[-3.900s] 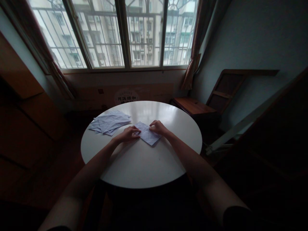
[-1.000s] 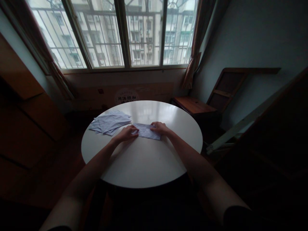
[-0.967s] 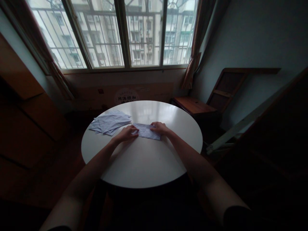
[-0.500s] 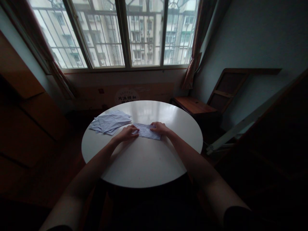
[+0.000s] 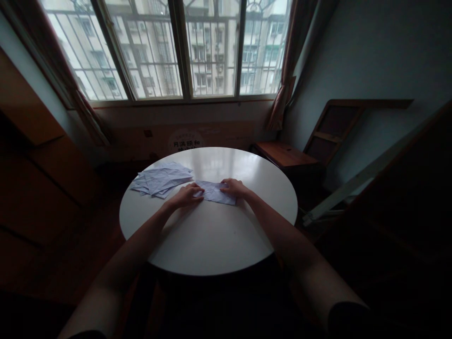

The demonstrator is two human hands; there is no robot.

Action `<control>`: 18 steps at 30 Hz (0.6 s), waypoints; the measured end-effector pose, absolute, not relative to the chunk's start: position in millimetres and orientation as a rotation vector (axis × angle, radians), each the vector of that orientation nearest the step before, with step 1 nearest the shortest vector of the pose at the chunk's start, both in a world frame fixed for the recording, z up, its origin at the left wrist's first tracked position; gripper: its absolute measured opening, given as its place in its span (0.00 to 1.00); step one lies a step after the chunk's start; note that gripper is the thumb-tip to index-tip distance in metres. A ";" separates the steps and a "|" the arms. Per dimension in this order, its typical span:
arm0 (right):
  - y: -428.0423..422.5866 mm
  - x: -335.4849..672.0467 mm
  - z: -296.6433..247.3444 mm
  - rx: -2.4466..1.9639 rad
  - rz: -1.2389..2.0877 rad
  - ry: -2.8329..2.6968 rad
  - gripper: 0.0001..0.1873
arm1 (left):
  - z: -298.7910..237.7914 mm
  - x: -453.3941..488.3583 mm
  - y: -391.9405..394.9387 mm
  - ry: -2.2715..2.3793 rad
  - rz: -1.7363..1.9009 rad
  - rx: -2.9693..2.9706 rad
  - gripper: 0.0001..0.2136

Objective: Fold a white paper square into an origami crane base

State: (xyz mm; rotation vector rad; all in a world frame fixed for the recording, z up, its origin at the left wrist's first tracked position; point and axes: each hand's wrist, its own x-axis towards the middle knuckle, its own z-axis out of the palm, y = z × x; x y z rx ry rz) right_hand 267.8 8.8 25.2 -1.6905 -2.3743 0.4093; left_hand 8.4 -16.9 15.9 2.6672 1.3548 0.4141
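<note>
A creased, pale bluish-white sheet of paper lies on the round white table, longer across than deep. My left hand pinches its left end between thumb and fingers. At the other end, my right hand grips the paper near its upper right edge, fingers curled over it. Left of my hands rests a loose pile of similar creased papers, overlapping at odd angles. Fine markings on the sheets are too small to make out.
Beyond the table stands a cardboard panel with printed characters, below a barred window. A low wooden bench is at the back right, near a leaning wooden frame. Orange-brown cabinets line the left side.
</note>
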 end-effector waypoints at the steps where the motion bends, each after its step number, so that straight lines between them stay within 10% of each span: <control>1: 8.7 267.8 25.1 -1.691 0.409 -2.374 0.23 | 15.4 8.4 -16.6 1.359 0.414 2.667 0.18; 18: 6.4 268.3 27.4 -1.702 0.395 -2.377 0.23 | 16.9 9.5 -18.2 1.353 0.411 2.637 0.18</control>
